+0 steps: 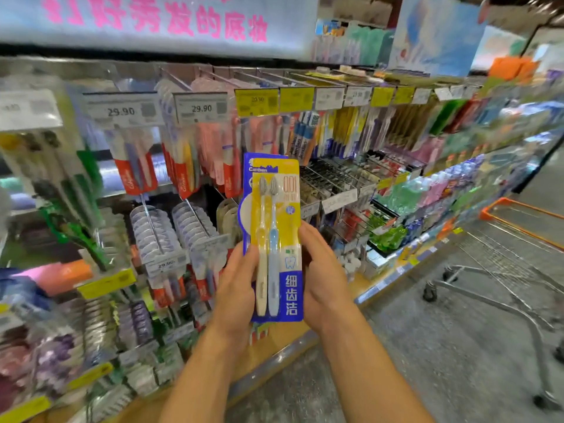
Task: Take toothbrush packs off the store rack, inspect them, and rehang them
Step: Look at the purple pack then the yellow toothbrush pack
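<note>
We grip the yellow toothbrush pack (276,236) upright between left hand (236,279) and right hand (320,270); the blue pack (247,178) behind could slip loose unnoticed.

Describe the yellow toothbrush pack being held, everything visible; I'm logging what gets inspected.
The yellow toothbrush pack is a glossy card with a clear blister holding two brushes upright, heads up: one cream-handled, one pale blue. Its bottom band is blue with white characters. It is held upright before the rack, the left hand and right hand gripping its lower edges. A blue pack sits directly behind it.
</note>
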